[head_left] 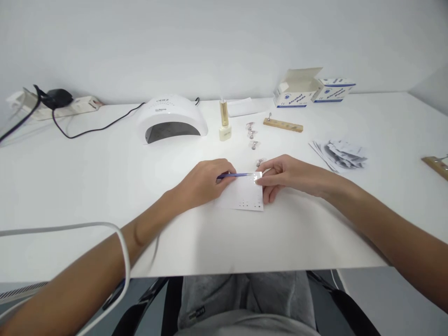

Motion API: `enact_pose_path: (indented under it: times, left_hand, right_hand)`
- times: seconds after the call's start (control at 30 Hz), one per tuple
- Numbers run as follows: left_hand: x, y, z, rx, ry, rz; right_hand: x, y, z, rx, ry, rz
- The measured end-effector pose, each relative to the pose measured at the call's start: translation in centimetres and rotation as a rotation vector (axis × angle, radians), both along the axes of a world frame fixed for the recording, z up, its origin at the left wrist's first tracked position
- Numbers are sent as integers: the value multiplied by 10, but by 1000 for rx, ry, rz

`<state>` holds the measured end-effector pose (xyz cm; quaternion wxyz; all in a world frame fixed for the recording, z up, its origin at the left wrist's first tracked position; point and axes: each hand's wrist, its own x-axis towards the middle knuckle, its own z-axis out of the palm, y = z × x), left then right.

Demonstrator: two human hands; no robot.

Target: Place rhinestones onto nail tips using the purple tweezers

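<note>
My left hand [214, 179] is closed around slim purple tweezers [241, 174], whose pale tip points right along the top edge of a white sticker sheet [241, 192]. The sheet bears small shiny marks at its upper right and rows of dark dots near the lower edge. My right hand [278, 177] pinches the sheet's right side between thumb and fingers, close to the tweezers' tip. Just beyond the right fingertips is a nail tip on a small metal stand [259, 162]. More nail tips on stands [253, 145] are lined up behind it.
At the back are a white nail lamp [173, 114], a gold-capped polish bottle [225, 130], a wooden bar [283, 125] and alcohol pad boxes [296, 93]. Used foil packets [341, 155] lie to the right. A white cable [122, 247] loops over my left forearm. A power strip [79, 107] sits back left.
</note>
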<state>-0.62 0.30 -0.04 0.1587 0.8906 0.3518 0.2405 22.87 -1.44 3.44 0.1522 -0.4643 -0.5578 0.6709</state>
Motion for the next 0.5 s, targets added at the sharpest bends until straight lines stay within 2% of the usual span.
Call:
enact_pose_path:
  times: [0.23, 0.5]
  left_hand:
    - [1, -2, 3, -15, 32, 2]
    - [1, -2, 2, -3, 23, -12]
  right_hand:
    - [1, 2, -6, 17, 16, 4]
    - [-2, -1, -1, 19, 6, -16]
